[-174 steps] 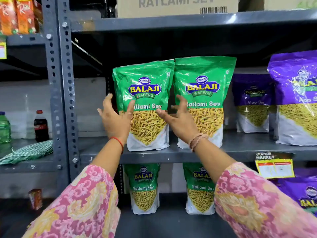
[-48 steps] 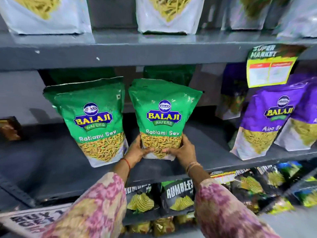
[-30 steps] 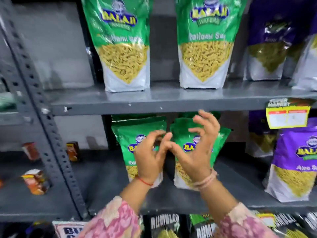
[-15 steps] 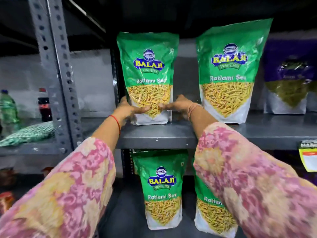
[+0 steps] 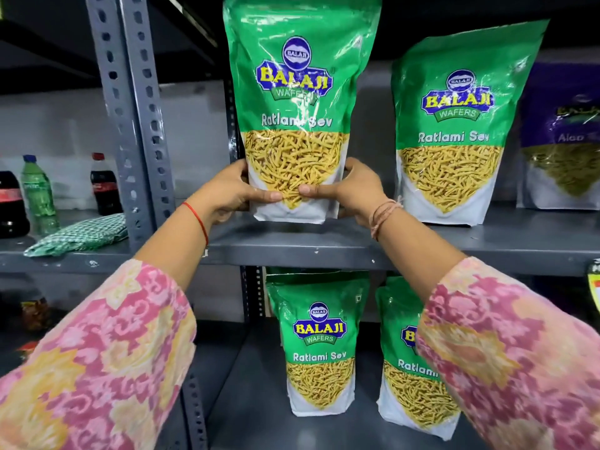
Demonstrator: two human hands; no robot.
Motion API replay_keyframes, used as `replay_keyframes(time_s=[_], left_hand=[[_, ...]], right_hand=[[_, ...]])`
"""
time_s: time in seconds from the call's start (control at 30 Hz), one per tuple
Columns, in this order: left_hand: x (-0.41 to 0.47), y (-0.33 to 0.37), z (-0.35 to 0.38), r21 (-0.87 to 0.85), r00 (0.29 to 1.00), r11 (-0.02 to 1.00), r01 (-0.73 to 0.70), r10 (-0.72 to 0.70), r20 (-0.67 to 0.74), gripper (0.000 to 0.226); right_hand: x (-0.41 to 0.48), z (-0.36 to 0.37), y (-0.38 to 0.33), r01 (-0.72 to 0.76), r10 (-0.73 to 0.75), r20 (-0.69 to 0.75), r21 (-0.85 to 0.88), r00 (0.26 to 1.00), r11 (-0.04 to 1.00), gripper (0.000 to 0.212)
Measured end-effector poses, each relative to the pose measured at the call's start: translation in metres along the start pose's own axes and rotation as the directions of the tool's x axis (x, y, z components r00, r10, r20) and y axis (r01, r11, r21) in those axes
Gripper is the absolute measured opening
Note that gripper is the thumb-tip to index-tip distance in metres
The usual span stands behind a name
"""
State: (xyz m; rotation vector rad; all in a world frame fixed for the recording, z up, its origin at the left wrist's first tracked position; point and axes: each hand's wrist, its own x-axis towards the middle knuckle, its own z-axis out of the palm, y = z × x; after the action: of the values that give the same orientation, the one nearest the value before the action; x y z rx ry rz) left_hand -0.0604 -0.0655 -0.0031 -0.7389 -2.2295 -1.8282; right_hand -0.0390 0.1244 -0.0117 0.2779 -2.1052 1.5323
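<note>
Two-handed hold on the green Ratlami Sev pouch point(image 5: 298, 92), left hand point(image 5: 233, 193) and right hand point(image 5: 354, 193) wrapped round its lower sides, thumbs nearly meeting in front, upright on the grey shelf point(image 5: 292, 245), base seemingly just touching, near a matching pouch point(image 5: 454, 125).

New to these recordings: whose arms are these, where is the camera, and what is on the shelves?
No machine here: a person wears one wide-angle camera on the head, so the arms in floral sleeves are their own. The left hand and the right hand grip the lower sides of a green Ratlami Sev pouch, upright at the grey shelf; whether it rests there or hangs just above, I cannot tell. A second green pouch stands to its right, a purple pouch beyond. Two more green pouches stand on the shelf below. The left rack holds bottles and a green checked bundle.
</note>
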Motion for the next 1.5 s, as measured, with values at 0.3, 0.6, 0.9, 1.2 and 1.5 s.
replay_keyframes(time_s=[0.3, 0.6, 0.9, 1.2, 1.5], left_hand=[[-0.02, -0.017, -0.013, -0.064, 0.997, 0.996, 0.067, -0.065, 0.036, 0.055], [-0.039, -0.021, -0.005, 0.106, 0.983, 0.993, -0.046, 0.064, -0.171, 0.099], [-0.01, 0.028, 0.152, 0.146, 0.87, 0.914, -0.379, 0.406, -0.281, 0.05], [0.086, 0.012, 0.218, 0.024, 0.96, 0.978, 0.206, -0.207, 0.186, 0.026], [0.049, 0.042, 0.232, -0.069, 0.984, 0.997, 0.018, -0.006, 0.177, 0.068]], right_hand=[[-0.034, 0.02, -0.004, 0.048, -0.052, -0.03, -0.124, 0.998, 0.991, 0.06], [-0.046, 0.014, 0.002, 0.06, -0.063, -0.028, -0.096, 0.998, 0.994, 0.101], [-0.025, -0.14, 0.027, 0.01, -0.314, -0.456, -0.555, 0.833, 0.832, 0.124], [0.012, -0.194, 0.074, -0.246, 0.248, -0.055, 0.053, 0.967, 0.968, 0.056], [-0.019, -0.234, 0.06, -0.15, 0.151, 0.008, 0.163, 0.988, 0.975, 0.014]])
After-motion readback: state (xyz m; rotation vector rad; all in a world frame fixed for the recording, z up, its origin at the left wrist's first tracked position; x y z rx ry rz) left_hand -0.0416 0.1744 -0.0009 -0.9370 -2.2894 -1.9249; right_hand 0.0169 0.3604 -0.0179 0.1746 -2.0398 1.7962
